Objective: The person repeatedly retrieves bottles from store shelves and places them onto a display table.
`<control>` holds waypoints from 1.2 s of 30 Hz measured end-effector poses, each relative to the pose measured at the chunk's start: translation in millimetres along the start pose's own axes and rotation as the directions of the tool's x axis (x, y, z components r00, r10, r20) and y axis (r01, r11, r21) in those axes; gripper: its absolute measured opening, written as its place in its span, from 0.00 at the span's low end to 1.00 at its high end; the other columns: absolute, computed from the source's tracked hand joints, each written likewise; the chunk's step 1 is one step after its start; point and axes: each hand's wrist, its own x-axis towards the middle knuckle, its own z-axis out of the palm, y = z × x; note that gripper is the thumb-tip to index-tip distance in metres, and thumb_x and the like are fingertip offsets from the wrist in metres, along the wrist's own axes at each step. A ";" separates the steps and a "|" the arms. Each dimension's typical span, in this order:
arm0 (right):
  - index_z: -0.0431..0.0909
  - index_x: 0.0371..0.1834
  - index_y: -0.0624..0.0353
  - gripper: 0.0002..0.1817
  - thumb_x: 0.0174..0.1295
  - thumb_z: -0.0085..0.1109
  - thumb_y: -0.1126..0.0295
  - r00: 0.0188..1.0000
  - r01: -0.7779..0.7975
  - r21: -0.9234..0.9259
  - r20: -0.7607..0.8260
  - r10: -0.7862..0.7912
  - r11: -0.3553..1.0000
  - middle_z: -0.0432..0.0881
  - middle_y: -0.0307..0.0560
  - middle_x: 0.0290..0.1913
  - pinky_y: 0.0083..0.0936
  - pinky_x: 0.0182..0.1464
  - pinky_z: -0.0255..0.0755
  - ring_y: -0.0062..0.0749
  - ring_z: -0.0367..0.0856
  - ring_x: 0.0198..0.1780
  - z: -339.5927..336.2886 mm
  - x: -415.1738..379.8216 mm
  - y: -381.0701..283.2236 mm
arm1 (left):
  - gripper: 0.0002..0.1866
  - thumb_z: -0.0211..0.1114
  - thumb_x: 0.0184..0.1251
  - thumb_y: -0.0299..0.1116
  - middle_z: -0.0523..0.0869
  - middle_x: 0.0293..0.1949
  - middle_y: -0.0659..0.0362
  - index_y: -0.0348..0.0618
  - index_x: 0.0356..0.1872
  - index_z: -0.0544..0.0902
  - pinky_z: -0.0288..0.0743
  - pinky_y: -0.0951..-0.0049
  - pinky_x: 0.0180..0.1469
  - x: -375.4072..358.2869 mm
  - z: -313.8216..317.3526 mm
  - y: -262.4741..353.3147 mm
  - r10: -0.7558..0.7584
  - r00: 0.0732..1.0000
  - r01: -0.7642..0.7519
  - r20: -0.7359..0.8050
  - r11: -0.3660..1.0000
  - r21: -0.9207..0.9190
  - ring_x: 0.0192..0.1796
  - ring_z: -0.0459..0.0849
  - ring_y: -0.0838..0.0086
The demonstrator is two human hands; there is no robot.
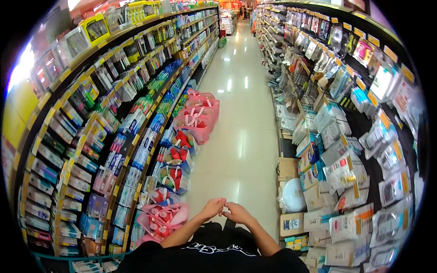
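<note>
Pink baskets (196, 122) on floor by left shelves (91, 136), cardboard boxes (287, 168) opp. at right.

I am holding both bare forearms forward and low in front of my chest, left hand (212, 208) and right hand (237, 212) meeting at the fingertips, fingers loosely curled, both hands holding nothing, elbows bending outward

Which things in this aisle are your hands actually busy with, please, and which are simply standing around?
In hand:
- left hand and right hand, fingertips touching each other, holding nothing

Standing around:
- pink baskets on the floor
- left shelves of boxed goods
- right racks of hanging packets
- cardboard boxes
</note>
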 end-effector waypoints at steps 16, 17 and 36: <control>0.66 0.67 0.63 0.31 0.64 0.62 0.60 0.993 -0.085 -0.003 0.078 0.085 0.996 0.80 0.61 0.55 0.39 0.54 0.76 0.52 0.82 0.51 -224.9 328.9 129.5 | 0.33 0.51 0.74 0.63 0.74 0.15 0.62 0.45 0.18 0.76 0.67 0.75 0.25 348.5 -155.9 102.1 -0.238 0.946 0.204 -0.220 0.965 -0.168 0.19 0.74 0.76; 0.66 0.68 0.63 0.32 0.64 0.62 0.59 0.998 -0.039 -0.037 0.040 0.040 0.999 0.80 0.63 0.55 0.41 0.56 0.74 0.56 0.81 0.52 -240.6 342.6 135.8 | 0.34 0.51 0.73 0.64 0.75 0.15 0.61 0.45 0.16 0.75 0.66 0.75 0.24 373.1 -164.6 128.8 -0.209 0.956 0.200 -0.204 0.978 -0.062 0.19 0.74 0.75; 0.56 0.75 0.64 0.37 0.63 0.62 0.75 0.910 0.028 0.246 -0.407 0.077 0.969 0.69 0.60 0.67 0.26 0.42 0.79 0.34 0.85 0.44 -546.3 722.9 337.9 | 0.19 0.55 0.75 0.43 0.86 0.33 0.55 0.33 0.44 0.81 0.79 0.72 0.39 866.8 -327.2 284.8 -0.116 0.992 0.121 -0.053 0.985 0.125 0.33 0.85 0.72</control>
